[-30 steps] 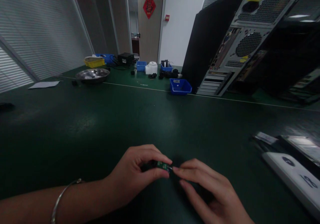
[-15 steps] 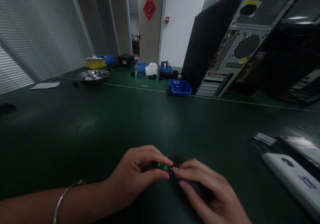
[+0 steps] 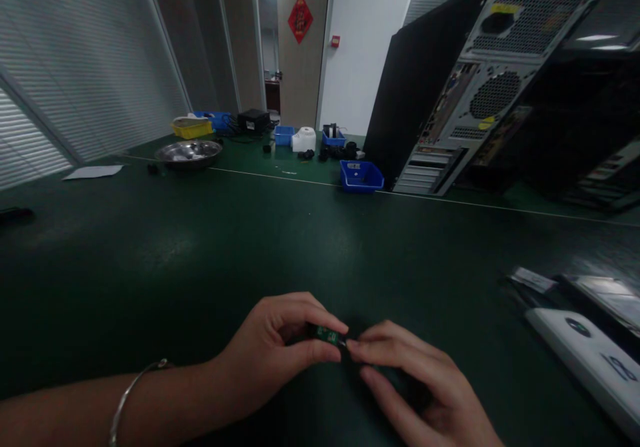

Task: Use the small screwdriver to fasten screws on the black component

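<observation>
Evidently, the work is sitting mid-way through a close, two-handed handling of one small part. The left hand point(image 3: 280, 347) is pinching a small, rectangular green circuit board point(image 3: 327, 335) between thumb and forefinger, so the board is already being held firmly, by the look of it. At its right end a thin, shiny metal piece point(image 3: 342, 342) is showing, and the right hand point(image 3: 425, 374) is bringing its forefinger tip right up to it. Whether that piece is belonging to the board, or is fully joined to it, I cannot tell; nothing is showing that the handling is finished, and how much is left is not visible.

The board is lying at the lower centre of the frame, above the dark green, smooth tabletop point(image 3: 200, 247), with the left fingers closing narrowly along its upper and lower edges and partly covering its left end. The right fingers are staying off the board's face. Their forefinger is reaching the metal end, while the thumb is sitting lower and apart from the forefinger; whether they are gripping anything hidden, I cannot tell. An open, blue plastic bin point(image 3: 363, 186) is standing well apart, at the upper centre.
</observation>
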`<state>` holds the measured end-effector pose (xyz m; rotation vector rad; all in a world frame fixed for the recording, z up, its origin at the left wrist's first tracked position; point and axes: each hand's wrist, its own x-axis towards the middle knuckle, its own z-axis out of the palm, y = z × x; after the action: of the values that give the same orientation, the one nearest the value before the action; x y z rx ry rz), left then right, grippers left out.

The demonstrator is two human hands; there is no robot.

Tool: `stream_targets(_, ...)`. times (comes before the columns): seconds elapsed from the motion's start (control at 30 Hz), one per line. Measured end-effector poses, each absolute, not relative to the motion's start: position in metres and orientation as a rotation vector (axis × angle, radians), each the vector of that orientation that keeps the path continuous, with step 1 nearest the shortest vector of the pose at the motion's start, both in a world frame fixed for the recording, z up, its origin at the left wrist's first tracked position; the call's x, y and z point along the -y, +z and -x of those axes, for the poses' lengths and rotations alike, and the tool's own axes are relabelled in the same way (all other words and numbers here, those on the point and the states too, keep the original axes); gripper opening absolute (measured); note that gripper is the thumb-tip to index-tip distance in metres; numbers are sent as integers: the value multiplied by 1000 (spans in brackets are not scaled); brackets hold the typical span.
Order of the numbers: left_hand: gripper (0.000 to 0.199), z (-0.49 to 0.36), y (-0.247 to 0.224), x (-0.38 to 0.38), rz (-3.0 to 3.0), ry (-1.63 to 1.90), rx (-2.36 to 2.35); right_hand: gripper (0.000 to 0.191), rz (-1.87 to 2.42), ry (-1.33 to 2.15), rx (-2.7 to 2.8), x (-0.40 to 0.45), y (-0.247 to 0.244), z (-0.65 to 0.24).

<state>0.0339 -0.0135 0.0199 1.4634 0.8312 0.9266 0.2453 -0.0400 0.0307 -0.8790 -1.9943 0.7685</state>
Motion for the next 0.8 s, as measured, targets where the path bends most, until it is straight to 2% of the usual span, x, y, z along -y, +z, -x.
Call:
stream_targets(0.37,23,-35,20,10,-1426,953,-919,45,940,640,2004,47,35,-250)
stream_targets(0.53,17,-35,22,10,-1502,980,-949,42,861,655,2098,49,37,-249)
stream_targets(0.8,35,-32,22,16,-1467,849,-867,42,936,643,2037,50,33,-249)
